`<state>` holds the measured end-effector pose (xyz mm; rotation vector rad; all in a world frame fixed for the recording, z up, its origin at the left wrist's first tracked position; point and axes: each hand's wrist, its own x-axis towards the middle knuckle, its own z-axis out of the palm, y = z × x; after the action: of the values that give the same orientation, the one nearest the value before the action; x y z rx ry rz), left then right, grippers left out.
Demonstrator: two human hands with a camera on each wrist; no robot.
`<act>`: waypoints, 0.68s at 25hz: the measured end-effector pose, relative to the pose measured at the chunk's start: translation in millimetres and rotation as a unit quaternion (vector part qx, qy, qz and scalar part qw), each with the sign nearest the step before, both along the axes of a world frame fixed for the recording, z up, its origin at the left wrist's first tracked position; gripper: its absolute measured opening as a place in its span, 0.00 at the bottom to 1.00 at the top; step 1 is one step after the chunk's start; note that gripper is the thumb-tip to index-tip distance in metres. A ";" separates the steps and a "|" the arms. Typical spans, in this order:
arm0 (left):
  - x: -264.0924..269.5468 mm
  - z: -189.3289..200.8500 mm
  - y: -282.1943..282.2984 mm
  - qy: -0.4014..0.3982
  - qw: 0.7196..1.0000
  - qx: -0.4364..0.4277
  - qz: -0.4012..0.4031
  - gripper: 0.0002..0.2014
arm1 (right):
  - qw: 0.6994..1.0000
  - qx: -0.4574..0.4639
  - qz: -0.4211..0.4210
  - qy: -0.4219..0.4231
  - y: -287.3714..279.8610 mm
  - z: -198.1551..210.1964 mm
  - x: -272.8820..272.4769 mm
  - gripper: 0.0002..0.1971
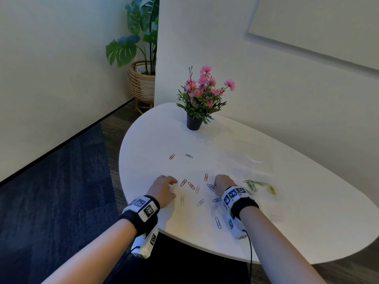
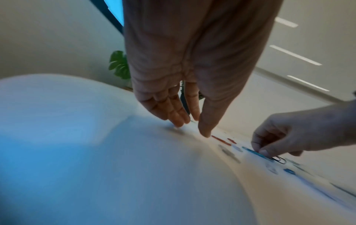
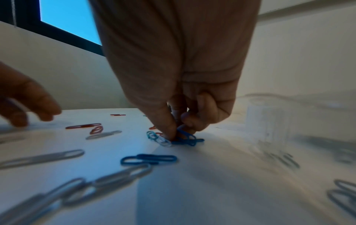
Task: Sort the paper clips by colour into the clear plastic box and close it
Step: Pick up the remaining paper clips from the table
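Two hands, head view: left hand (image 1: 164,188) lies low on the white desk (image 1: 287,201) with fingers loosely spread, holding nothing; right hand (image 1: 223,182) is curled down over blue paper clips (image 1: 210,187)
Clips, head view: orange paper clips (image 1: 183,182) lie between the hands, two stray clips farther off toward the potted pink flowers (image 1: 203,93); green paper clips (image 1: 251,184) and yellow paper clips (image 1: 272,189) sit in blurred groups right of the right hand
Left wrist view: left hand (image 2: 179,91) has straight fingers, tips touching the desk (image 2: 96,152), with nothing in them; orange paper clips (image 2: 221,140) just beside the thumb; right hand (image 2: 285,135) pinches at a blue clip
Right wrist view: right hand (image 3: 173,83) pinches blue paper clips (image 3: 185,138) with thumb and fingertips against the desk (image 3: 212,182); silver paper clips (image 3: 104,134) and one more blue clip lie nearby
Clear plastic box (image 3: 269,121): stands just right of the right hand, blurred; cannot tell lid or compartments
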<state>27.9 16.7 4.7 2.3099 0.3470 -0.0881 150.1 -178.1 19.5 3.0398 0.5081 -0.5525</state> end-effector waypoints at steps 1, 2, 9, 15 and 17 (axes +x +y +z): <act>5.8 4.6 -6.4 -0.006 0.999 0.026 -0.024 0.19 | 1.000 -0.007 0.007 -0.004 -1.5 0.2 -3.3 0.14; 11.3 9.0 -13.8 -0.013 0.997 0.054 -0.054 0.18 | 1.000 -0.020 0.009 0.002 -1.9 2.7 -8.7 0.09; 51.8 15.2 -42.0 0.038 0.964 0.202 -0.167 0.18 | 0.997 0.059 -0.045 -0.001 -5.1 5.0 -20.0 0.04; 60.9 9.4 -46.2 0.087 0.955 0.242 -0.148 0.12 | 0.965 0.235 -0.109 -0.024 9.6 12.4 -3.6 0.10; 58.1 7.7 -49.2 0.124 0.946 0.262 -0.147 0.13 | 0.979 0.186 -0.082 -0.013 25.9 10.8 2.6 0.08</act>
<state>86.0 -32.6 12.4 2.8746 0.1578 -0.4922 152.7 -152.2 30.4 3.4657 0.4007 -0.4654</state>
